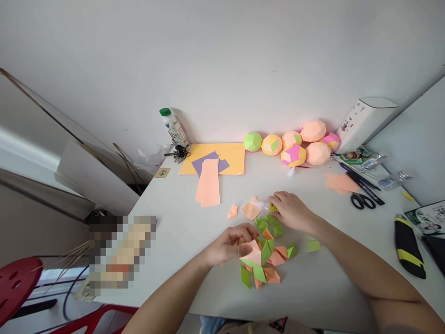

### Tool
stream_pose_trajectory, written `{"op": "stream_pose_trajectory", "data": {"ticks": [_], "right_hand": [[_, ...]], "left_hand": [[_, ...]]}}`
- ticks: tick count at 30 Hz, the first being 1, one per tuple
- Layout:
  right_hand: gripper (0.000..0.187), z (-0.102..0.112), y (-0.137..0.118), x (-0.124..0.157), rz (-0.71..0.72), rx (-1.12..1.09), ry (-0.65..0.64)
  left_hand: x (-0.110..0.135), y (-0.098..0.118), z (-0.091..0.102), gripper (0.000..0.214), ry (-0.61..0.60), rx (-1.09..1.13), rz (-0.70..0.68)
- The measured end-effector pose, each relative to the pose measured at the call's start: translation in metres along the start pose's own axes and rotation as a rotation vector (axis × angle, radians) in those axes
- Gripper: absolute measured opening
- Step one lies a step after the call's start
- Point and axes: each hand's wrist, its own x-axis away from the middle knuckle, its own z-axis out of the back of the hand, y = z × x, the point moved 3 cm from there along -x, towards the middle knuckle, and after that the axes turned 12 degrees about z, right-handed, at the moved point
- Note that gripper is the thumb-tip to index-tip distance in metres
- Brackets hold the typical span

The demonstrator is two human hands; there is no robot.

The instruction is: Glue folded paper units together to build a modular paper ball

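Note:
My left hand (236, 243) is closed on a folded paper model (253, 254) of peach and green pieces, thumb on its peach face. My right hand (291, 211) reaches across the table, its fingers curled over a small glue bottle (274, 208) with a yellow label and a pale nozzle. The nozzle lies over a folded peach paper piece (251, 209). Green folded paper pieces (277, 228) lie just below my right fingers. More peach folded pieces (272, 275) are spread around and under the model. A small peach piece (232, 212) sits apart on the left.
Peach paper strips (210, 183) rest on purple and yellow sheets (232, 153). Several paper balls (293, 155) line the wall. A bottle with a green cap (175, 130) stands back left. At right lie scissors (362, 201), pens (365, 186) and a black-yellow utility knife (409, 248).

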Motion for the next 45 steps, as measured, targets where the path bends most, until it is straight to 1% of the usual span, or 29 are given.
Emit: {"op": "stream_pose_trajectory", "data": {"ticks": [2,3,8,11,13,15,17,19,21,24,27,30,32,35,36,38,40,42,45], "right_hand": [[0.021,0.002,-0.002,0.000,0.008,-0.004,0.015],[0.021,0.004,-0.004,0.000,0.020,-0.014,0.043],[0.021,0.018,-0.011,0.004,0.146,-0.173,0.278],[0.021,0.020,-0.014,0.007,0.227,-0.274,0.319],[0.020,0.018,-0.016,0.011,0.239,-0.326,0.317],[0.019,0.013,-0.019,0.017,0.218,-0.376,0.352],[0.019,0.006,-0.022,0.024,0.195,-0.402,0.466],[0.019,0.000,-0.025,0.032,0.176,-0.400,0.624],[0.018,-0.005,-0.028,0.038,0.187,-0.373,0.729],[0.023,-0.012,-0.031,0.042,0.226,-0.306,0.801],[0.028,-0.017,-0.034,0.042,0.299,-0.245,0.839],[0.030,-0.021,-0.038,0.041,0.352,-0.252,0.879],[0.029,-0.022,-0.039,0.040,0.326,-0.314,0.897],[0.018,-0.022,-0.038,0.038,0.260,-0.420,0.903],[0.019,-0.022,-0.037,0.038,0.243,-0.437,0.912],[0.029,-0.022,-0.036,0.039,0.222,-0.439,0.921],[0.035,-0.023,-0.035,0.041,0.219,-0.412,0.898],[0.034,-0.025,-0.036,0.042,0.241,-0.392,0.851],[0.031,-0.026,-0.041,0.044,0.309,-0.424,0.809]], "left_hand": [[-0.001,0.000,0.001,0.017,-0.011,0.089,0.008],[-0.001,0.001,0.001,0.017,-0.022,0.139,0.003],[0.002,0.007,0.002,0.016,-0.079,0.363,-0.055],[0.003,0.008,0.003,0.015,-0.039,0.551,-0.073],[0.003,0.007,0.004,0.014,0.018,0.688,-0.057],[0.002,0.005,0.004,0.014,0.070,0.780,0.001],[0.000,0.004,0.003,0.023,0.095,0.838,0.067],[-0.003,0.002,0.002,0.031,0.112,0.890,0.120],[-0.006,0.001,0.001,0.035,0.133,0.940,0.161],[-0.009,-0.001,0.002,0.038,0.165,0.989,0.193],[-0.011,-0.004,0.007,0.037,0.220,1.032,0.163],[-0.011,-0.006,0.013,0.035,0.253,1.046,0.117],[-0.011,-0.006,0.015,0.035,0.252,1.011,0.101],[-0.011,-0.004,0.017,0.034,0.272,0.926,0.106],[-0.010,-0.003,0.018,0.033,0.276,0.897,0.109],[-0.009,0.000,0.017,0.031,0.267,0.837,0.107],[-0.007,0.003,0.016,0.026,0.256,0.766,0.089],[-0.003,0.005,0.013,0.021,0.254,0.683,0.060],[0.001,0.008,0.007,0.022,0.217,0.557,0.014]]}}
